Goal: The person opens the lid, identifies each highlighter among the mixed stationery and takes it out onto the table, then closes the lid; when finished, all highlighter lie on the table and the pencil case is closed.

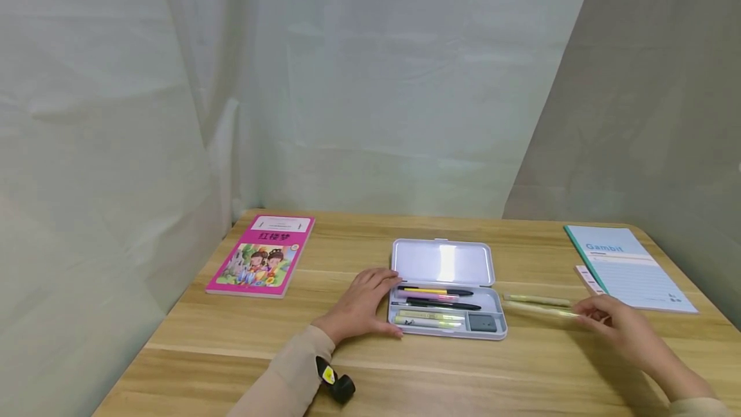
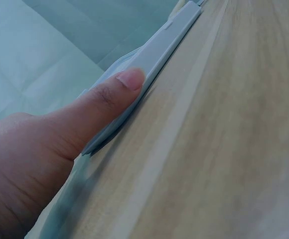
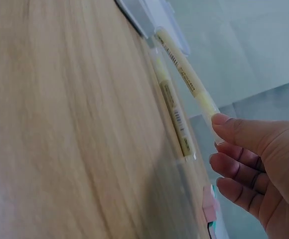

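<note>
An open white pencil case point(image 1: 501, 314) lies on the table with its lid tipped back. Inside are several pens point(image 1: 446, 305), two pale yellow highlighters point(image 1: 425, 317) and a dark grey block point(image 1: 482, 322). My left hand point(image 1: 361, 307) holds the case's left end, fingers at the back corner and thumb point(image 2: 129, 79) along the front side. Right of the case, my right hand point(image 1: 619, 330) pinches one end of a pale yellow highlighter point(image 3: 184, 74) between thumb and fingers, its far end pointing toward the case. A similar highlighter point(image 3: 174, 114) lies on the table just behind it.
A pink picture-covered book point(image 1: 260, 256) lies at the back left of the wooden table point(image 1: 440, 378). At the right, a light blue notebook point(image 1: 637, 269) partly covers a small pink-and-white item point(image 1: 587, 280). Pale cloth point(image 1: 405, 82) hangs behind the table.
</note>
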The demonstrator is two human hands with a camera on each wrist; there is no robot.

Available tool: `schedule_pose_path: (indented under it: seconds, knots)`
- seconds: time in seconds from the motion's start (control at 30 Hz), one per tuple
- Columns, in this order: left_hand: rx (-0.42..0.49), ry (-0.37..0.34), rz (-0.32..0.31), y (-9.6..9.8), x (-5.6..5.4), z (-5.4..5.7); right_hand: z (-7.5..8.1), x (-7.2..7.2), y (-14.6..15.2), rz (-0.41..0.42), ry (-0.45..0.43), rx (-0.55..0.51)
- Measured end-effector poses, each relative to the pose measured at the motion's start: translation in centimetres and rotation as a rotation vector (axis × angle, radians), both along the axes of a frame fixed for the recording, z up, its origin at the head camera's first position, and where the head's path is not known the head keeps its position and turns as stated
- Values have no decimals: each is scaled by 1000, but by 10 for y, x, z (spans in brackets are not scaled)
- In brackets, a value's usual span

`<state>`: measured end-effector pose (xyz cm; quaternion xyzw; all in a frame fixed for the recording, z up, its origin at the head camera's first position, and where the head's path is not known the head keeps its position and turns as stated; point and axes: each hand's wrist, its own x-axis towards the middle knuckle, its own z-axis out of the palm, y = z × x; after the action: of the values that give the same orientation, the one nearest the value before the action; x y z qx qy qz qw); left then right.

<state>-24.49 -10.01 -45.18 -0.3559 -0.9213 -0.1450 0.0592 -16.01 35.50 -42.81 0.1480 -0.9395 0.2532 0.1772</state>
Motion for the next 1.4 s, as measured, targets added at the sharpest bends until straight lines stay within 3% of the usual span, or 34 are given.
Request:
schedule_pose_path:
  seconds: [0.87, 1.4]
  knots:
    - [8, -20, 7, 1, 0, 4, -10, -16, 10, -18, -47, 52]
    - [5, -6, -4, 0, 1, 2, -14, -15, 8, -21, -74, 44]
